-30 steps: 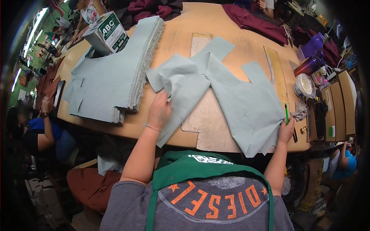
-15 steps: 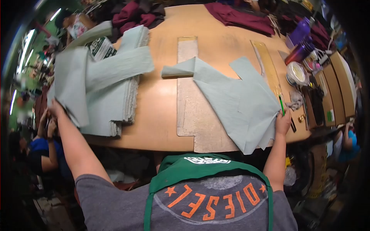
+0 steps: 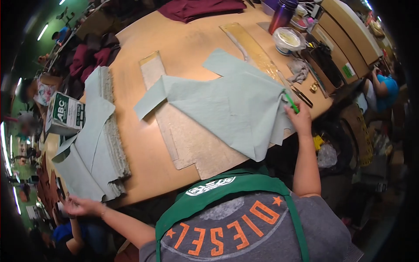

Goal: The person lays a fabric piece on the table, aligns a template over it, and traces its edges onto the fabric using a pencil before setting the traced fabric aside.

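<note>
A pale green cloth piece [image 3: 235, 100] lies folded over a worn cardboard pattern [image 3: 209, 150] on the table. At its right end my right hand [image 3: 300, 117] is closed on a green pencil [image 3: 291, 103] and a gathered corner of the cloth. To the left stands a thick stack of pale green cloth [image 3: 102, 144], with a loose piece [image 3: 78, 174] draped over its near left side. My left hand [image 3: 80, 206] is just off the stack's near left corner, fingers apart, holding nothing I can see. A white and green ABC box [image 3: 65, 112] rests at the stack's left edge.
A yellow-edged pattern strip [image 3: 253, 46], a lidded tub [image 3: 288, 40], a purple bottle [image 3: 283, 16], a grey rag [image 3: 298, 70] and small snips [image 3: 302, 97] lie at the right. Cardboard boxes [image 3: 336, 48] stand beyond. A co-worker's arm [image 3: 75, 231] shows lower left.
My left hand has carried a cloth piece leftward onto the stack and let it go. My right hand keeps its hold on pencil and cloth. The view has turned.
</note>
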`<state>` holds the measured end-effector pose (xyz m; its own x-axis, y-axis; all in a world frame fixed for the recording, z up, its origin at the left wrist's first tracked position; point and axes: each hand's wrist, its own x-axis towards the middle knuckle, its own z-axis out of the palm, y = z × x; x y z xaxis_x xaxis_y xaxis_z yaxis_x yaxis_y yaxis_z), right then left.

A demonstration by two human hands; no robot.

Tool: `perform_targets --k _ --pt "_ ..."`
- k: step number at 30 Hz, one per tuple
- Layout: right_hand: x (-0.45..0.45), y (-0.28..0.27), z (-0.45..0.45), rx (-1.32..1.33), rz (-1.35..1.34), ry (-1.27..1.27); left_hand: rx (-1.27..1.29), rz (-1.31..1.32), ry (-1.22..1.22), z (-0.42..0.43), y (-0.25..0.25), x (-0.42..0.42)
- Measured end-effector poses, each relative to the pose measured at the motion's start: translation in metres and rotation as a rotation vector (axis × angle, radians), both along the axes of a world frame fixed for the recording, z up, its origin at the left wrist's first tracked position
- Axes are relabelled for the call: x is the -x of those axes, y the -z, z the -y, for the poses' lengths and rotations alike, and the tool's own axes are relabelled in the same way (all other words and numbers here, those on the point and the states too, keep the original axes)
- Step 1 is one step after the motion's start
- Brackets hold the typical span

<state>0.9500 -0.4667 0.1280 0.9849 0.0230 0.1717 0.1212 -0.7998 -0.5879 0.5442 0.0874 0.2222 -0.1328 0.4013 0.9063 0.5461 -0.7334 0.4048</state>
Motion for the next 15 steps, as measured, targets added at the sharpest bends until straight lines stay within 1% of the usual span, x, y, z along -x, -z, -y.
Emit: perform_targets --k 1,2,3,4,5,6,7,8,9,12,13,15 --pt "0.009 0.0 -0.006 0.009 0.038 -0.038 -0.136 -0.327 0.094 0.034 -0.007 -0.047" --pt "0.015 0.0 -0.012 0.02 0.077 -0.085 0.211 -0.26 0.61 0.08 0.004 -0.096" --pt "0.017 0.003 -0.015 0.15 0.187 -0.124 0.616 -0.066 0.977 0.126 0.015 -0.144" --pt "0.015 0.004 -0.018 0.153 0.185 -0.127 0.234 -0.602 0.916 0.152 0.009 -0.188" --pt "0.017 0.004 -0.019 0.159 0.175 -0.126 0.212 -0.832 0.985 0.179 0.003 -0.217" --pt "0.021 0.003 -0.018 0.168 0.162 -0.118 0.325 -0.831 1.165 0.191 0.021 -0.244" --pt "0.023 0.004 -0.017 0.158 0.186 -0.123 0.262 -0.879 1.218 0.2 0.037 -0.272" --pt "0.026 0.005 -0.017 0.163 0.203 -0.115 0.243 -0.966 1.22 0.208 0.048 -0.297" --pt "0.029 0.006 -0.017 0.168 0.221 -0.109 0.262 -1.062 1.133 0.219 0.056 -0.316" --pt "0.034 0.017 -0.014 0.171 0.283 -0.088 0.405 -1.252 1.044 0.244 0.069 -0.349" --pt "0.034 0.02 -0.013 0.163 0.311 -0.082 0.298 -1.205 1.002 0.247 0.083 -0.35" --pt "0.035 0.02 -0.015 0.147 0.345 -0.076 0.362 -1.233 0.982 0.248 0.078 -0.351"
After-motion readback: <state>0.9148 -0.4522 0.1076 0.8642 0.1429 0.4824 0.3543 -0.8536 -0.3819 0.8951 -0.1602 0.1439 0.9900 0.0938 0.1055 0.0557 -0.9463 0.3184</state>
